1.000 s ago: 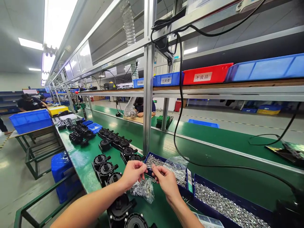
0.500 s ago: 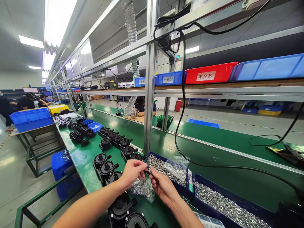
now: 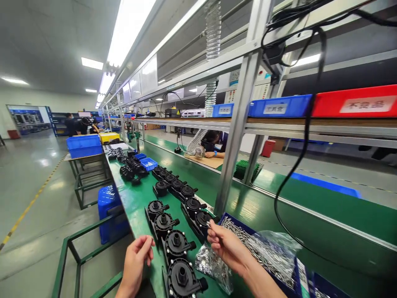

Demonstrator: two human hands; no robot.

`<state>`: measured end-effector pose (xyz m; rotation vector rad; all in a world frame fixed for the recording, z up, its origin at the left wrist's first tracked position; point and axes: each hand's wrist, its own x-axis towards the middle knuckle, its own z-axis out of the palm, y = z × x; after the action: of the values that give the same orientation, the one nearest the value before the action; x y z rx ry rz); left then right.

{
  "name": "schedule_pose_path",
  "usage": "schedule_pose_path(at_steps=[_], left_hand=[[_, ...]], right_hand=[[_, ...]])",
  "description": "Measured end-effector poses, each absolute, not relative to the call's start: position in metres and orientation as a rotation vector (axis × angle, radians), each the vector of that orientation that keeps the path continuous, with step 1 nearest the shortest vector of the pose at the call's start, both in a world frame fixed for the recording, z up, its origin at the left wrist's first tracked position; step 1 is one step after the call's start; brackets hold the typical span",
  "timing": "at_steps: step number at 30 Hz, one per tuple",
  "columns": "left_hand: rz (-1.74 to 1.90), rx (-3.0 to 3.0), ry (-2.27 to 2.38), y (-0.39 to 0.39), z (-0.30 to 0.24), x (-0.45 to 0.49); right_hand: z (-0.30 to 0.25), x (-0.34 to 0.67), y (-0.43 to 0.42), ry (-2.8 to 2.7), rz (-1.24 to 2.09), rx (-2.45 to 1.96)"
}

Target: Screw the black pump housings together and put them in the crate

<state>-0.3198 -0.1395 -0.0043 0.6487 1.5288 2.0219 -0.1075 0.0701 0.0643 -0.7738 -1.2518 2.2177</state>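
My left hand (image 3: 136, 260) is at the bench's near edge, left of a row of black round pump housings (image 3: 176, 243). Its thumb and fingers are pinched together; whatever they hold, if anything, is hidden. Above a clear plastic bag of small metal parts (image 3: 212, 263), my right hand (image 3: 226, 244) is closed in a pinch. A tiny shiny piece seems to show at its fingertips, too small to name. Just right of that hand lies a blue bin of long metal screws (image 3: 257, 252). A second row of black housings (image 3: 192, 205) stands behind.
An aluminium post (image 3: 235, 136) rises from the green bench (image 3: 141, 215). A black cable (image 3: 288, 174) hangs at the right. Blue and red labelled boxes (image 3: 356, 101) line the shelf. Across the bench sits another person (image 3: 214, 142). A green metal frame (image 3: 79, 252) stands lower left.
My hands were together above the bins and have parted. The left has moved left and down beside the front housings; the right stays near the screws. The view has turned left.
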Motion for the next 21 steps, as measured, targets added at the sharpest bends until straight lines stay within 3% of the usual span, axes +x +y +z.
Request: schedule_pose_path(at_steps=[7,14,21], left_hand=[[1.965,0.49,1.568,-0.159,-0.058,-0.307],[1.983,0.365,1.616,-0.177,-0.059,-0.322],[1.985,0.445,1.608,-0.174,-0.047,-0.321]], right_hand=[[0.051,-0.218,0.079,-2.091,1.736,-0.829],[0.047,-0.226,0.074,-2.576,1.001,-0.776],[0.067,-0.222,0.066,-2.799,0.646,-0.477]])
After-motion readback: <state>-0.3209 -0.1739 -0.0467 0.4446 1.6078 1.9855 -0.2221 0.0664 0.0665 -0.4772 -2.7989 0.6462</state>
